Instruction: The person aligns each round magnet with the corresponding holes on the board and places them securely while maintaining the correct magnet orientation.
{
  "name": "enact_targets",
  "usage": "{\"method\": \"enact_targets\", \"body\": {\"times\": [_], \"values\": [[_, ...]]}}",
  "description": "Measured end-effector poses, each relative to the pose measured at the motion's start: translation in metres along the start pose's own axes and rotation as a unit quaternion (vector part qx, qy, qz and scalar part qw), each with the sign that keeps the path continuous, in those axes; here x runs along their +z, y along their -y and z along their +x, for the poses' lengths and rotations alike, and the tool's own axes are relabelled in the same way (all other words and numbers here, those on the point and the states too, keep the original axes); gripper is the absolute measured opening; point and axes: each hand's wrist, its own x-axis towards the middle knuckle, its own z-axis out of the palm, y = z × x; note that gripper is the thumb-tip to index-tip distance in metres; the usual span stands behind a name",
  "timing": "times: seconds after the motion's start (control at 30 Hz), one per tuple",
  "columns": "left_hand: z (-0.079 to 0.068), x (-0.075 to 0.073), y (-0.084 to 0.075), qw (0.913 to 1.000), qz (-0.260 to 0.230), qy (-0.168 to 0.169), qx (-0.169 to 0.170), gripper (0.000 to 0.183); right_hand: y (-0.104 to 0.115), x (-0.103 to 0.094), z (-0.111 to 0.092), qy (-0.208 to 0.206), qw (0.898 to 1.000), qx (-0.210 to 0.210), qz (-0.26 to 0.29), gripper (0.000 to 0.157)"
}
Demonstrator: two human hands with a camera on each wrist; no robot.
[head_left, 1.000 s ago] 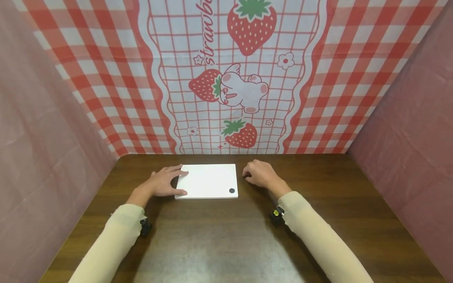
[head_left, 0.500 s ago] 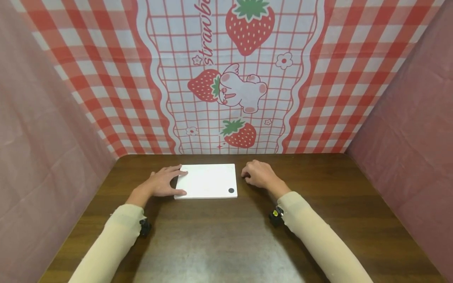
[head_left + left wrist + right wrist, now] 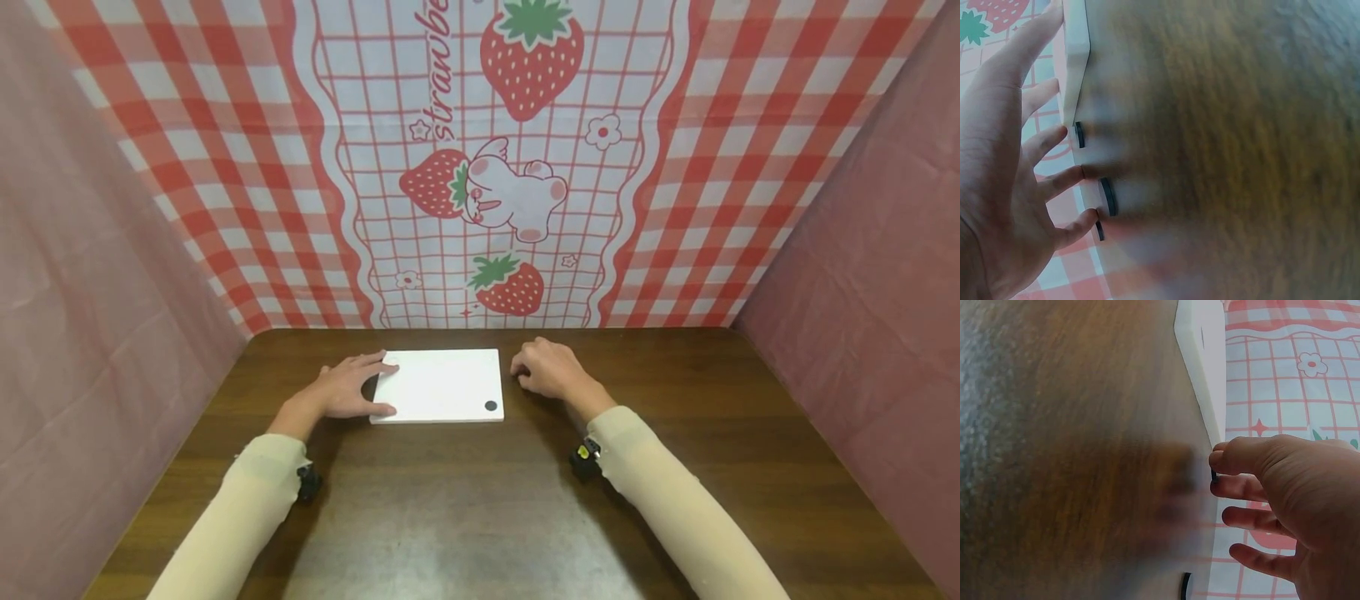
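A white rectangular board lies flat on the table, with a dark round disc on its near right corner. My left hand rests spread at the board's left end, thumb and some fingertips over its surface. Several thin black discs sit on the table close to those left fingers in the left wrist view; from the head they are hidden. Just off the board's right edge is my right hand, fingers bent. Between its thumb and index finger a small black disc is pinched, mostly covered by the fingertips.
Another black disc lies on the wooden table near the right hand. A red-and-white strawberry cloth rises behind the table's back edge. Pink cloth walls flank both sides.
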Motion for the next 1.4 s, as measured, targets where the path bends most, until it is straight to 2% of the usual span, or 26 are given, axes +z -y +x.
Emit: {"method": "enact_targets", "body": {"times": [0.6, 0.87, 1.4], "values": [[-0.003, 0.001, -0.001, 0.9999, -0.006, -0.009, 0.008, 0.099, -0.003, -0.011, 0.004, -0.024, 1.000, -0.002, -0.013, 0.014], [-0.003, 0.000, -0.002, 1.0000, -0.001, -0.001, -0.001, 0.094, -0.002, -0.010, 0.002, -0.024, 1.000, -0.006, -0.010, 0.014], [0.000, 0.002, -0.001, 0.9999, 0.006, -0.011, 0.000, 0.094, -0.001, -0.008, 0.005, -0.029, 0.999, -0.011, -0.008, 0.014]]}}
